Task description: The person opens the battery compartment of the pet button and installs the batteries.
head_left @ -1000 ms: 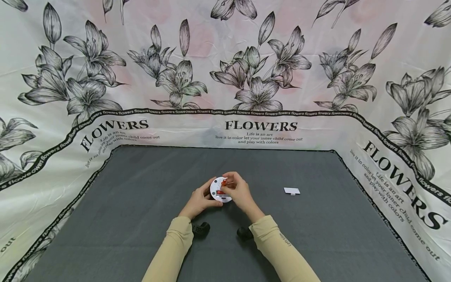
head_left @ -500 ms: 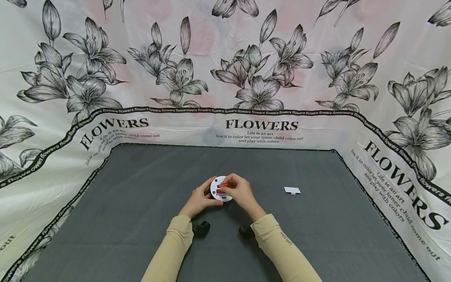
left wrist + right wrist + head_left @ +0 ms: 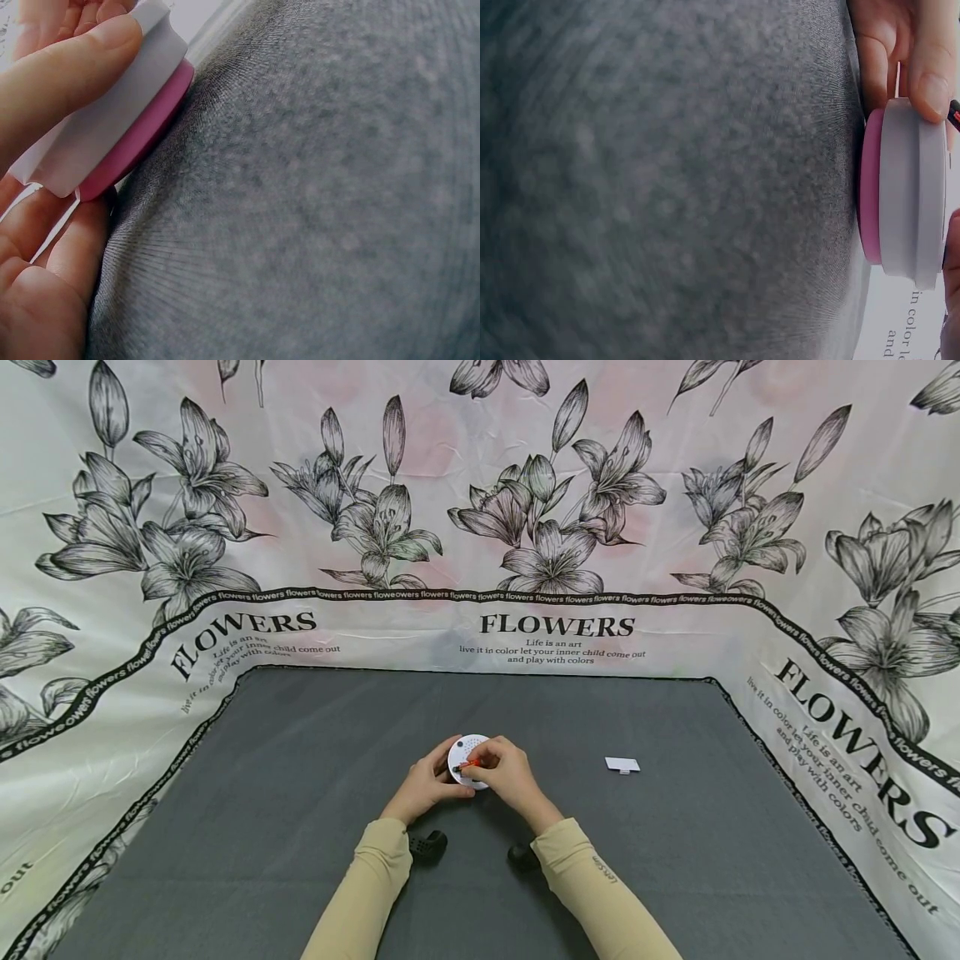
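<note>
— Hands?
— Left hand (image 3: pixel 423 787) curled round white disc (image 3: pixel 467 761), held on edge just above counter (image 3: pixel 300 793).
— Right hand (image 3: pixel 506 774)?
— Fingers bent, small red part (image 3: pixel 467 765) pinched vs. disc's face.

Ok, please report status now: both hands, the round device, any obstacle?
Left hand grips round white device. Right hand pinches small red piece at its face. White cover lies apart, nothing blocking.
</note>
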The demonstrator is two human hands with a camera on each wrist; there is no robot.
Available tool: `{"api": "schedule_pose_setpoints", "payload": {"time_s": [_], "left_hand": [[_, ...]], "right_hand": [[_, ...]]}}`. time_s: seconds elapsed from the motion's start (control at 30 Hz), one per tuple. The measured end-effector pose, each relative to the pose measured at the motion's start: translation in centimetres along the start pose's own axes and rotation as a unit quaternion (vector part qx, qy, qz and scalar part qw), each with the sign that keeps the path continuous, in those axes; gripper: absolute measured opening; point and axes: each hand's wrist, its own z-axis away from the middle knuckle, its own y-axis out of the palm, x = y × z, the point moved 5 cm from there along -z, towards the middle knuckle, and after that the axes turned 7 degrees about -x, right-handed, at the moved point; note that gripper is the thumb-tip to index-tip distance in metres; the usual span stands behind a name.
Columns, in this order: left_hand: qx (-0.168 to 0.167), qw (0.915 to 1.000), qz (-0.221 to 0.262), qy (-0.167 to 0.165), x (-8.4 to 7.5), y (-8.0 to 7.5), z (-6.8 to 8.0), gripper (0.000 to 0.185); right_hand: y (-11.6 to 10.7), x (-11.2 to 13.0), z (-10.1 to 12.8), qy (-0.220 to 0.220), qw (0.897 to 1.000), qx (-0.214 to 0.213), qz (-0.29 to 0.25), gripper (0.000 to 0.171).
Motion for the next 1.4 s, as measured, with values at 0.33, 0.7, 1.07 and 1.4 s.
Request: {"api": "schedule_pose_setpoints", "payload": {"time_s": [0.33,0.7,1.07,1.4], "left_hand": [[-0.004,1.0,-0.005,-0.002,0.1,0.0,0.0,0.091],[-0.007,1.0,-0.002,-0.004,0.1,0.0,0.0,0.09],[-0.004,0.9999,-0.005,-0.01,0.2,0.0,0.0,0.092],[0.002,1.0,-0.004,0.001,0.1,0.0,0.0,0.091]], "right_hand": [[-0.2,0.2,0.0,-0.054,0.994,-0.003,0.091,0.012],[-0.3,0.3,0.2,-0.084,0.989,0.013,0.122,0.007],[-0.6,-0.3,0.0,-0.07,0.989,0.038,0.122,0.007],[-0.3,-0.6,0.0,-0.044,0.993,0.051,0.1,0.012]]}}
